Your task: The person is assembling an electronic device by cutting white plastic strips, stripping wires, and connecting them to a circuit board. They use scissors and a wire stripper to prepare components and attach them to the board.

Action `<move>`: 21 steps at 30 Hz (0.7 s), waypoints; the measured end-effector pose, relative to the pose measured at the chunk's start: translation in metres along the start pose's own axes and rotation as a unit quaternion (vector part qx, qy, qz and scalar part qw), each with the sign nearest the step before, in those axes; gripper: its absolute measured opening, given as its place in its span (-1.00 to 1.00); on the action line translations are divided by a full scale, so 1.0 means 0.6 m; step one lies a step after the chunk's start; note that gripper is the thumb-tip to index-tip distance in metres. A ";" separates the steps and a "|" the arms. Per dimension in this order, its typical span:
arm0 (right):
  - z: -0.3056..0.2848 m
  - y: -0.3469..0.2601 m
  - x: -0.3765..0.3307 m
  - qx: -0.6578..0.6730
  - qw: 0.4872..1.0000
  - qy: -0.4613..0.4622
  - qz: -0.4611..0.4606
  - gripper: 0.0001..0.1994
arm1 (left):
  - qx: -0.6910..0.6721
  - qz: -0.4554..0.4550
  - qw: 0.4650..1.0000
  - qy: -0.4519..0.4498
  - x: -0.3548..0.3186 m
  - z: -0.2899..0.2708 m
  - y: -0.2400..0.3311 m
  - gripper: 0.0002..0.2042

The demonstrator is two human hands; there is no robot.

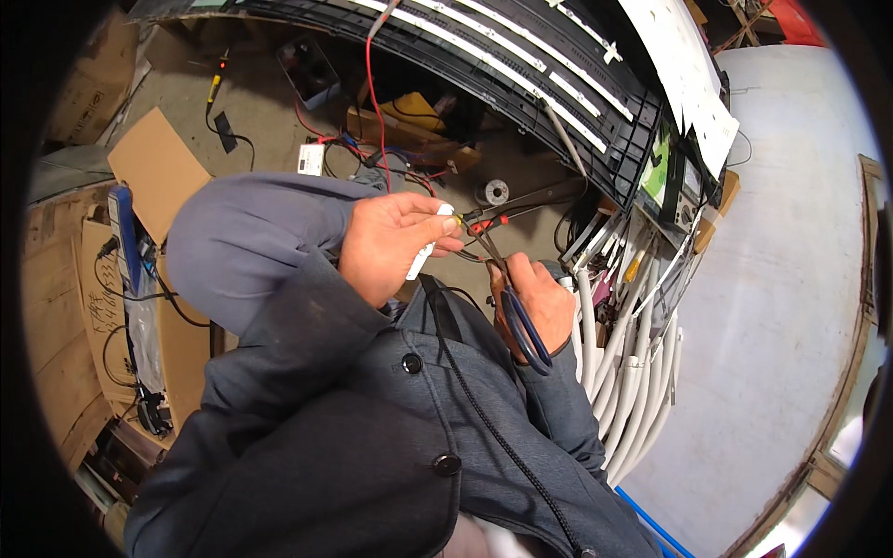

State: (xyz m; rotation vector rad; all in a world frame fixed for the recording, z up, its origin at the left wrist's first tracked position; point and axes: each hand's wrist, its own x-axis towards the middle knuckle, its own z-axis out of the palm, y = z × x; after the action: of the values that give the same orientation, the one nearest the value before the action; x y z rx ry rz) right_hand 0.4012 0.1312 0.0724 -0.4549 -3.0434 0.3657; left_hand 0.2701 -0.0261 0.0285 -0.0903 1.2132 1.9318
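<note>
My left hand (383, 244) is closed around a short white strip (419, 263). A small yellow bit (458, 219) shows at its thumb tip; what it is, I cannot make out. My right hand (546, 302) grips a pair of scissors (526, 333) with dark blue loop handles. Their blades point up and left, close to the left fingertips. Whether the blades touch anything there is hard to tell. Just beyond the blades lies a red-handled tool (489, 224).
A large black panel (595, 153) with white strips spans the far side, a red wire (370, 84) hanging before it. A wire spool (493, 192) and small white box (311, 159) lie below. White tubes (642, 372) stand right; a blue power strip (122, 228) and cardboard (158, 177) left.
</note>
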 end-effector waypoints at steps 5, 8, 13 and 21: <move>0.002 -0.002 0.000 -0.010 1.000 -0.001 -0.004 -0.77 | 0.010 -0.001 1.000 0.000 0.000 0.001 -0.001 -0.79; 0.001 -0.006 -0.001 -0.012 1.000 -0.005 -0.004 -0.77 | 0.009 0.006 1.000 0.001 0.001 -0.001 -0.006 -0.80; -0.003 -0.007 -0.004 -0.010 1.000 -0.018 -0.017 -0.78 | 0.006 0.003 1.000 0.007 -0.002 0.000 -0.003 -0.80; -0.018 0.012 -0.003 0.001 0.997 -0.051 -0.062 -0.80 | 0.032 0.000 0.999 0.000 -0.001 -0.004 -0.013 -0.81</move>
State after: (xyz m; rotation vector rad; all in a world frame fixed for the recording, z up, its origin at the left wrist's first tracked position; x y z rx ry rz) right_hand 0.4059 0.1395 0.0811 -0.2514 -3.1491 0.3979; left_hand 0.2752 -0.0272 0.0219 -0.0573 1.2735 1.8919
